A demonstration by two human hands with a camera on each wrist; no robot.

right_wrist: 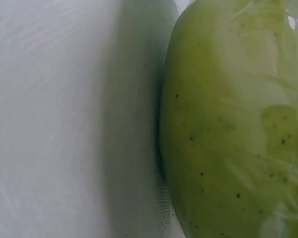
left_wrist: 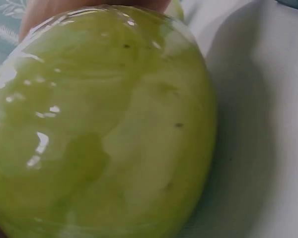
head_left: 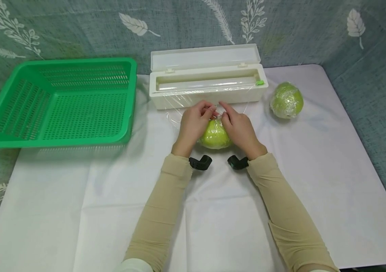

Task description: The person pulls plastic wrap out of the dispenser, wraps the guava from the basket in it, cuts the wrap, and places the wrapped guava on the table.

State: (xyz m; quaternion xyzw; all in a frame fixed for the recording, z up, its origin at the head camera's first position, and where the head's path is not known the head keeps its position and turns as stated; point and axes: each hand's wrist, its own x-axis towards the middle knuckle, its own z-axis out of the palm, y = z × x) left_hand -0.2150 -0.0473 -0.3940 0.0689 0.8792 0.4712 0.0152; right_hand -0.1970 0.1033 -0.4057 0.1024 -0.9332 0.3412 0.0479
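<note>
A round green fruit [head_left: 215, 136] with small dark specks sits on the white cloth between the two hands, clear plastic wrap tight and shiny over its skin. From the white dispenser box [head_left: 210, 99], the sheet of plastic wrap [head_left: 177, 101] runs down to the fruit. My left hand [head_left: 194, 122] bends over the fruit's upper left, thumb and fingers pinching the film. On the other side, my right hand [head_left: 241, 128] holds the film near the fruit's top, index finger stretched forward. The same wrapped fruit fills most of the left wrist view and the right half of the right wrist view.
The box's lid [head_left: 206, 58] stands raised at the back, with a film roll [head_left: 206, 84] inside and a green slider [head_left: 260, 82] at its right end. Another wrapped green fruit [head_left: 286, 100] lies to the right. A green plastic basket [head_left: 87, 141] stands at the left.
</note>
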